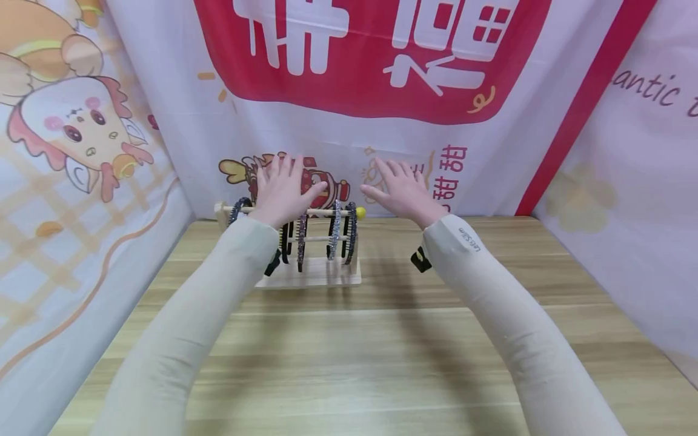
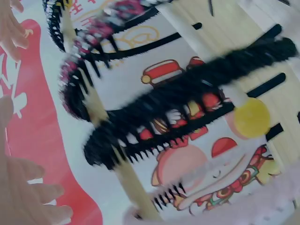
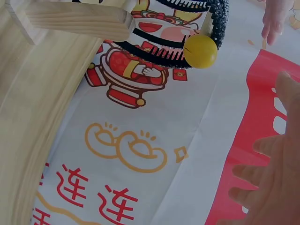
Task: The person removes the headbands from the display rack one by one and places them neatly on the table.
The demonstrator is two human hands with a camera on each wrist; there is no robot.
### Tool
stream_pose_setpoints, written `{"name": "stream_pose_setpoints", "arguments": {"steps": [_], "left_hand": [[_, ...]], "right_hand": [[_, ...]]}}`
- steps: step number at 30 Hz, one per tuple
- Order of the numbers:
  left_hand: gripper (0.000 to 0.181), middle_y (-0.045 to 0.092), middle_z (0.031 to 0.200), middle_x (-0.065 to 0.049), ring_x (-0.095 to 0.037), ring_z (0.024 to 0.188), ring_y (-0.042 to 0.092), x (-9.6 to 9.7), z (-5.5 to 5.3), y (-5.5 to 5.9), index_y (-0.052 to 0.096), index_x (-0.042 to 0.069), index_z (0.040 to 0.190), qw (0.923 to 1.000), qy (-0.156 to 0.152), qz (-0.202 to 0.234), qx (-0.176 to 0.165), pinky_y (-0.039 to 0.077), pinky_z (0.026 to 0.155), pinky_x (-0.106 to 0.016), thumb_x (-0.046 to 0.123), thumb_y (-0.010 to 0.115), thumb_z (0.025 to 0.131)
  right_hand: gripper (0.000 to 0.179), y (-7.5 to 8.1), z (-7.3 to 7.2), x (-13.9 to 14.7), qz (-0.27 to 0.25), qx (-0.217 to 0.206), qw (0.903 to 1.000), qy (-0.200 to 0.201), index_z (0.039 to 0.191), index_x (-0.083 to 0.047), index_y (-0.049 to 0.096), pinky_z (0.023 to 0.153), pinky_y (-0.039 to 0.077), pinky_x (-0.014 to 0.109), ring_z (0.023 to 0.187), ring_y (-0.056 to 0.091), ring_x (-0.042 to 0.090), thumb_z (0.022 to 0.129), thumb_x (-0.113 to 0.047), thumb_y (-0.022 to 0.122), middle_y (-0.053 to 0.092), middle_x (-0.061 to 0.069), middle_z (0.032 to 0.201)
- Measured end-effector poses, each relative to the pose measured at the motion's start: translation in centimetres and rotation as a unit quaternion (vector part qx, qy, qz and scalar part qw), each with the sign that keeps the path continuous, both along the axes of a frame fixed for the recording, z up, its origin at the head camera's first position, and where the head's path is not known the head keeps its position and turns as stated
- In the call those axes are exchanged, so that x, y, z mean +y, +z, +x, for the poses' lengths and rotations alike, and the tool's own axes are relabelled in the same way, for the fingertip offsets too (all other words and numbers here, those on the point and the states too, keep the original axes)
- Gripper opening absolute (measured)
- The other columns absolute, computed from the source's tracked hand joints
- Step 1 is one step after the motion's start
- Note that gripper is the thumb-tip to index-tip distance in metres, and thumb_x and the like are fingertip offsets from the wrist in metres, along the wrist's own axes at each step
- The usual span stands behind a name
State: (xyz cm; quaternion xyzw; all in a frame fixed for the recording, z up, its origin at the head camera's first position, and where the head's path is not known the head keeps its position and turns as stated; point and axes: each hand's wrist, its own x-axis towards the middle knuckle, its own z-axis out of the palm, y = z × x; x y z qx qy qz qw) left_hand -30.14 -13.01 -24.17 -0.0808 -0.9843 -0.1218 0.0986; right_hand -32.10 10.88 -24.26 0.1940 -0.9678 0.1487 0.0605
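A wooden rack [image 1: 313, 280] near the back of the table carries several toothed, glittery headbands over its rods. Above its left part my left hand [image 1: 283, 189] is held with fingers spread and nothing in them. To the right of the rack my right hand [image 1: 402, 192] hovers, fingers likewise spread and holding nothing. A silver headband [image 1: 335, 229] and a dark headband [image 1: 351, 233] hang at the rack's right end, beside a yellow ball [image 1: 360, 212]. In the left wrist view a black headband [image 2: 197, 86] and a pink-and-silver headband [image 2: 96, 35] appear up close. My left forearm hides part of the rack.
Under the rack lies a wood-grain table [image 1: 349, 363]. A printed white cloth [image 1: 338, 130] with a red panel hangs right behind it. Further printed cloths stand along the left side [image 1: 158, 242] and right side [image 1: 621, 200].
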Motion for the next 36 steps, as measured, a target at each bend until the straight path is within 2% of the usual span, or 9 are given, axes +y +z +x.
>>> {"name": "stream_pose_setpoints", "arguments": {"steps": [9,17,23,30,36], "left_hand": [[0.082,0.005,0.152,-0.015,-0.030,0.138,-0.005,-2.5,0.6,-0.4,0.005,0.007,0.148,0.9984,-0.002,0.024,0.051,-0.010,0.108,-0.053,0.061,0.029,0.092],[0.075,0.010,0.151,-0.017,-0.032,0.138,0.004,-4.5,1.1,-1.0,0.014,0.002,0.146,0.9937,-0.013,0.035,0.106,-0.005,0.110,-0.049,0.053,0.034,0.095],[0.064,0.020,0.148,-0.020,-0.033,0.137,0.012,-6.2,1.4,-1.7,0.027,-0.002,0.142,0.9878,-0.033,0.032,0.149,0.002,0.112,-0.047,0.042,0.040,0.097],[0.049,0.030,0.144,-0.022,-0.033,0.135,0.020,-8.3,1.8,-2.6,0.042,-0.006,0.132,0.9767,-0.056,0.026,0.206,0.010,0.112,-0.043,0.026,0.049,0.096],[0.044,0.032,0.142,-0.023,-0.035,0.132,0.026,-10.0,2.2,-3.1,0.043,-0.008,0.130,0.9737,-0.067,0.034,0.215,0.011,0.112,-0.041,0.021,0.047,0.097]], "right_hand": [[0.078,-0.1,0.2,-0.6,-0.018,0.006,0.9995,0.024,0.149,-0.018,0.007,0.110,-0.001,0.052,0.138,0.007,0.029,0.091,-0.060,0.038,0.011,0.007,0.153],[0.079,-0.4,0.4,-1.2,-0.037,0.008,0.9983,0.044,0.149,-0.018,0.010,0.111,0.003,0.050,0.138,0.007,0.027,0.089,-0.060,0.041,0.010,0.006,0.153],[0.079,-0.8,0.6,-1.7,-0.051,0.007,0.9968,0.060,0.149,-0.019,0.011,0.111,0.008,0.049,0.137,0.011,0.027,0.089,-0.060,0.042,0.015,0.008,0.152],[0.079,-1.1,1.0,-2.3,-0.059,0.003,0.9950,0.080,0.148,-0.020,0.013,0.110,0.016,0.048,0.135,0.019,0.028,0.088,-0.061,0.043,0.020,0.010,0.150],[0.076,-1.4,1.1,-2.8,-0.076,-0.008,0.9930,0.091,0.148,-0.019,0.015,0.109,0.018,0.048,0.135,0.020,0.027,0.089,-0.055,0.047,0.020,0.007,0.150]]}}
